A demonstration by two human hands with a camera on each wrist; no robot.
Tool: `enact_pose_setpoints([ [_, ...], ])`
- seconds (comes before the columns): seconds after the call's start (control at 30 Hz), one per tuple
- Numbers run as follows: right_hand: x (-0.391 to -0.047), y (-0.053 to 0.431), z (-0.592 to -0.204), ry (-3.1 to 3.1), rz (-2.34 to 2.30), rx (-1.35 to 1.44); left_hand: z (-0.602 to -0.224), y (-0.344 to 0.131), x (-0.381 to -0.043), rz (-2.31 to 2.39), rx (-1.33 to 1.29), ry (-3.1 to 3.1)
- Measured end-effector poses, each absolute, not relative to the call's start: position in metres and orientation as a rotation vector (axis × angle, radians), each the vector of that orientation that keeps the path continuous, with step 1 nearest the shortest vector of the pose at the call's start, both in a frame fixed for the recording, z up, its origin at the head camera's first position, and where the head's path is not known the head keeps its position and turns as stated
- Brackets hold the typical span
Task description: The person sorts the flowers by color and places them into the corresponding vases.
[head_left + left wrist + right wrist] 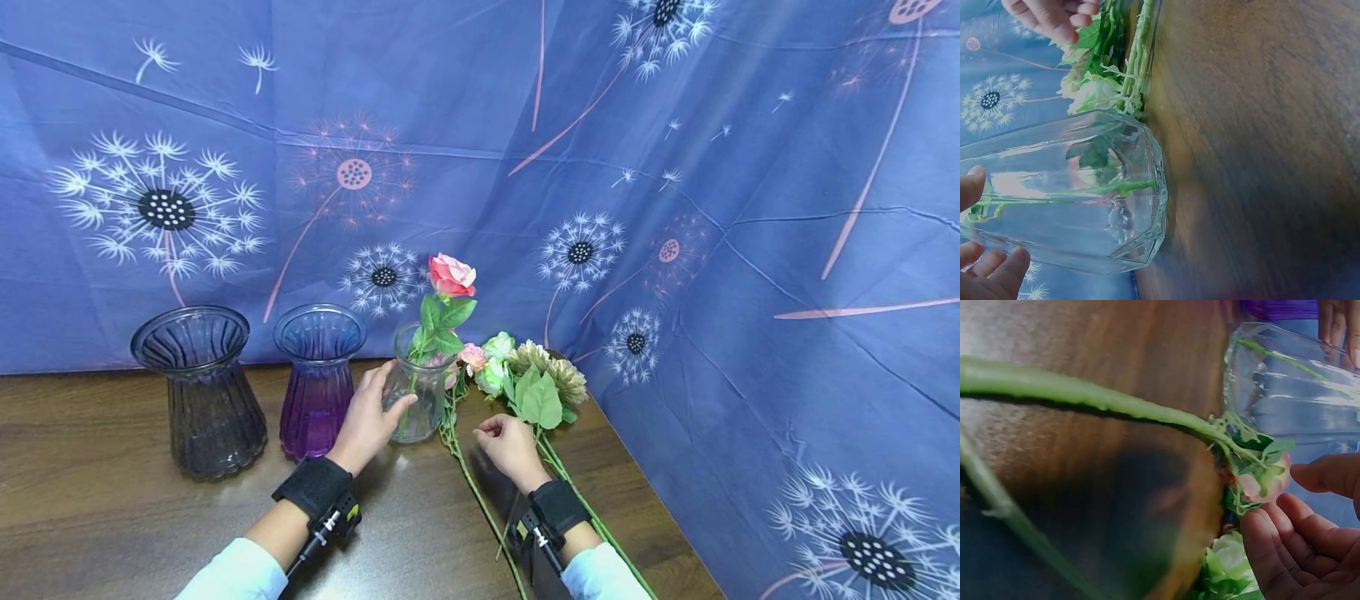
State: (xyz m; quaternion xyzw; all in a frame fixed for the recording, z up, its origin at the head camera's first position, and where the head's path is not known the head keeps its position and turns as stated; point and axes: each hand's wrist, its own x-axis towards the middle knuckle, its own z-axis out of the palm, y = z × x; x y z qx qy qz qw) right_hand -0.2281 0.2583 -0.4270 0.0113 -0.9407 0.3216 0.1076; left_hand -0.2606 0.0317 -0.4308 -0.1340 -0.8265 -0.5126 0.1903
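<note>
- No text, label, brand or number can be read in any view.
- Lower middle of the head view: a yellow mark (352, 512) by the left wrist strap (313, 487), too small to read.

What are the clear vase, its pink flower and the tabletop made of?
Clear vase: probably glass, smooth and glossy, see-through with bright highlights. Pink flower: perhaps fabric, as it looks soft and matte. Tabletop: wood or wood-look laminate, grained, with a soft sheen.
</note>
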Motion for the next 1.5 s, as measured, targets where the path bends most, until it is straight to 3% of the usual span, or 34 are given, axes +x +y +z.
enact_pose_setpoints([
  [1.5, -0.219, 0.246, -0.457, -2.983, 0.804, 0.118, -0.433, 0.033, -0.26, -1.412, -0.362, -2.318],
])
